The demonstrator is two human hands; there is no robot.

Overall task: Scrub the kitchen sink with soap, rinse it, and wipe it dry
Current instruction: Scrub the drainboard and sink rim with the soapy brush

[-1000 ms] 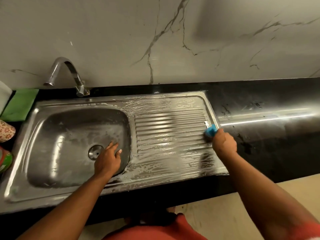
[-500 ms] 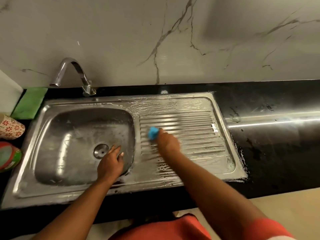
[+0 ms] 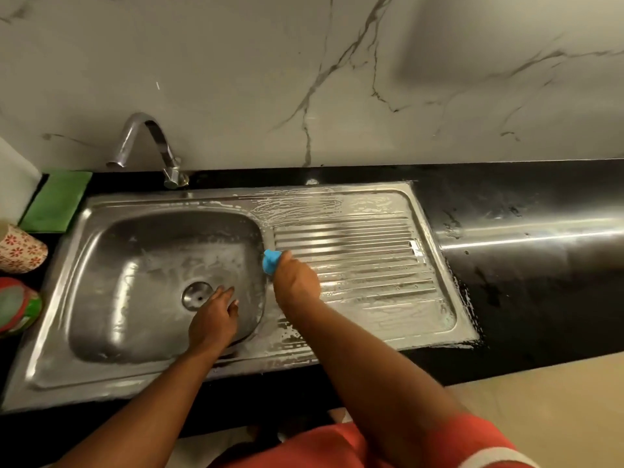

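The right hand (image 3: pixel 297 282) grips a blue sponge (image 3: pixel 271 260) at nine o'clock on the steel sink's (image 3: pixel 111 386) ribbed, soap-streaked drainboard (image 3: pixel 371 251). The left hand (image 3: pixel 212 319), fingers loose, rests at four o'clock in the rounded basin (image 3: pixel 135 282). Glossy black counter (image 3: pixel 523 265) at three; veined marble wall (image 3: pixel 236 79) at twelve.

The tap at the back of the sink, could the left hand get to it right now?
Probably yes: the left hand holds nothing, and only the open basin lies between it and the tap.
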